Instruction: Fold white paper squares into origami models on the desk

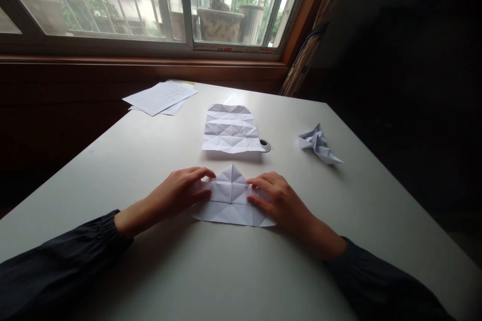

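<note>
A partly folded white sheet of paper [231, 193] lies on the table in front of me, with a pointed peak at its far edge and creases across it. My left hand [188, 188] grips its left side, fingertips by the slope of the peak and thumb lower down. On the right side my right hand [276, 195] has a matching hold, with thumb and forefinger bent onto the paper. Both palms cover the sheet's outer ends. Beyond it rests a second white sheet [231, 129], opened out and covered in crease lines.
A folded paper shape [320, 145] stands to the right on the white table [226, 271]. Near the creased sheet's corner is a round cable hole [265, 146]. Several written papers [160, 98] overlap at the far left edge. A barred window [150, 0] is behind the table.
</note>
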Demonstrator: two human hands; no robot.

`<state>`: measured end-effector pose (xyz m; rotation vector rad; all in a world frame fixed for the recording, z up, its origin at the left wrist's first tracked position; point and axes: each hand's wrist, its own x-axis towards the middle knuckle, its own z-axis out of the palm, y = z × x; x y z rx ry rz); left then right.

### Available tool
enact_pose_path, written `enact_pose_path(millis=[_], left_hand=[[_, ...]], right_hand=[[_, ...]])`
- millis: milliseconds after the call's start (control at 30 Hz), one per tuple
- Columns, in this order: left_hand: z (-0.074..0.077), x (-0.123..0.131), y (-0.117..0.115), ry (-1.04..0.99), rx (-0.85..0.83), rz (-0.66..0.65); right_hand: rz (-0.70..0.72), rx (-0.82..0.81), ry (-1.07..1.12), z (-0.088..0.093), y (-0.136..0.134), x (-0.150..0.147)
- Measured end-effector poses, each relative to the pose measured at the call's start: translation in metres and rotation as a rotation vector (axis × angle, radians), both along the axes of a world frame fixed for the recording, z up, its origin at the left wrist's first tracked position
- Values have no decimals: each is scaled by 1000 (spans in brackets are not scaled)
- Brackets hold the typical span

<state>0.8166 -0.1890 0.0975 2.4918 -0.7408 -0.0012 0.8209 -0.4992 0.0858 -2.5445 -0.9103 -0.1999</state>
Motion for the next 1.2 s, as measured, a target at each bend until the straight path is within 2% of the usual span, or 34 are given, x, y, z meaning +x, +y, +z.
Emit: enact_pose_path(millis=[233,333,467,567,667,733,833,900,1067,1200], left_hand=[[-10,2,1,-108,-1,-63],[-13,4,0,-93,-14,-74],[-17,6,1,-6,-128,-37],[-16,5,1,30,-216,-59],[-10,1,-2,-70,-272,-78],[-3,0,-2,-228,-280,-100],[5,-1,-1,-493,-213,-132],[6,-2,1,-566,-116,-164],[-3,-8,2,-408,107,-248],[-4,-12,0,-261,154,-248]], right_hand=[[-59,-14,-59,-10,-2,4],[-65,-13,-60,-12,-2,5],[-37,37,-54,-11,-4,5],[23,116,-15,-8,-6,5],[52,239,-34,1,-5,3],[46,288,-140,8,-3,0],[56,227,-311,14,-2,-5],[93,121,-343,13,-2,-8],[218,-56,-257,5,1,-9],[257,-90,-141,4,3,-11]])
